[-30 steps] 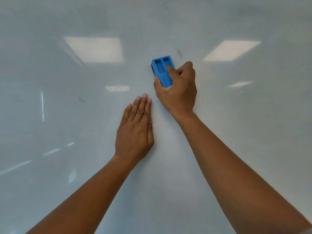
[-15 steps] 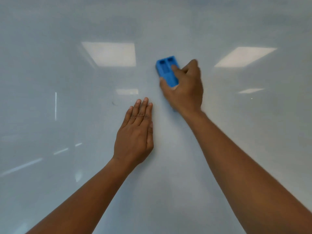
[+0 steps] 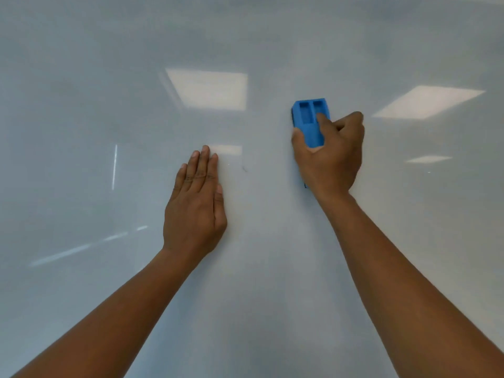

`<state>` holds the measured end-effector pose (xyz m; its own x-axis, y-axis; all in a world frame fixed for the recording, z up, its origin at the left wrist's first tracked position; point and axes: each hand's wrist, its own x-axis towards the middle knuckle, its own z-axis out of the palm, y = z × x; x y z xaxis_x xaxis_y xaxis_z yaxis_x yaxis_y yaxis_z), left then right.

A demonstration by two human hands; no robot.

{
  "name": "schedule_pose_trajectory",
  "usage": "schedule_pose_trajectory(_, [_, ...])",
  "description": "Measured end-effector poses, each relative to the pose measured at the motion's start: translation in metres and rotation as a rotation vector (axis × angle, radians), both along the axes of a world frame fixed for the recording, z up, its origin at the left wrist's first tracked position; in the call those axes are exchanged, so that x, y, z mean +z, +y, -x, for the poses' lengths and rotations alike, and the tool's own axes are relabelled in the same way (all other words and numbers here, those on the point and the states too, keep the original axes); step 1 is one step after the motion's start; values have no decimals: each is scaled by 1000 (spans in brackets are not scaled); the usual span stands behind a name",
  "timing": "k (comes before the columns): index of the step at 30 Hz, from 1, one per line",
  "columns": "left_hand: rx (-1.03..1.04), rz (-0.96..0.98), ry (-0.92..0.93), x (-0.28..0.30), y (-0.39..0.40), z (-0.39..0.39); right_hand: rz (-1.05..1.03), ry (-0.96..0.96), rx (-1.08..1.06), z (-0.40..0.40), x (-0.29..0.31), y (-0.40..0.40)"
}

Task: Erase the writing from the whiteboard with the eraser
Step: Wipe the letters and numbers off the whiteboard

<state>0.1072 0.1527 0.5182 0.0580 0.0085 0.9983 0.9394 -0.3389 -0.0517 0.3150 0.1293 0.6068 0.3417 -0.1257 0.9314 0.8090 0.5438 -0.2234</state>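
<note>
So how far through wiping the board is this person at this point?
Nearly done, it seems. The whiteboard looks almost wholly clean, showing mostly ceiling-light reflections. In hand: the right hand has its grip on the blue eraser, pressed to the board, while the left hand rests flat on it. Left: one small faint dark mark between the two hands, which the eraser is not over.

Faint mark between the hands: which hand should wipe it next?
Right. The right hand already grips the blue eraser, pressed on the whiteboard, beside the faint mark. The left hand lies flat and empty on the board.
</note>
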Motion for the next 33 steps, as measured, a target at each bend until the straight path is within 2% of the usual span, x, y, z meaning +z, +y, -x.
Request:
schedule_pose_trajectory(4, [-23, -3, -19, -5, 2, 6, -23, -322, -25, 67, -48, -2])
schedule_pose_trajectory(7, [-38, 10, -19, -10, 0, 14, 8, -476, -39, 67, -95, -5])
schedule_pose_trajectory(10, [-23, 14, -17, -17, -2, 29, 39, -375, -73, 36, -111, -3])
schedule_pose_trajectory(13, [-18, 15, -24, -19, -3, 43, 53, -99, -85, 11, -82, -3])
schedule_pose_trajectory(15, [-16, 19, -29, -20, -3, 52, 59, 0, -38, 15, -55, -6])
schedule_pose_trajectory(17, [-22, 19, -35, -19, -3, 57, 41, -23, -20, 36, -37, -6])
schedule_pose_trajectory(20, [-40, 39, -52, -22, -7, 64, 20, -193, -17, 86, -44, -5])
schedule_pose_trajectory(23, [-48, 84, -47, -36, -11, 79, 39, -357, -14, 132, -96, -6])
schedule_pose_trajectory(27, [-41, 109, -29, -47, -15, 99, 84, -503, -19, 133, -170, -7])
schedule_pose_trajectory(30, [-24, 117, -18, -60, -19, 118, 102, -417, -42, 104, -197, -6])
schedule_pose_trajectory(33, [-5, 109, -14, -75, -19, 133, 119, -188, -51, 78, -187, -6])
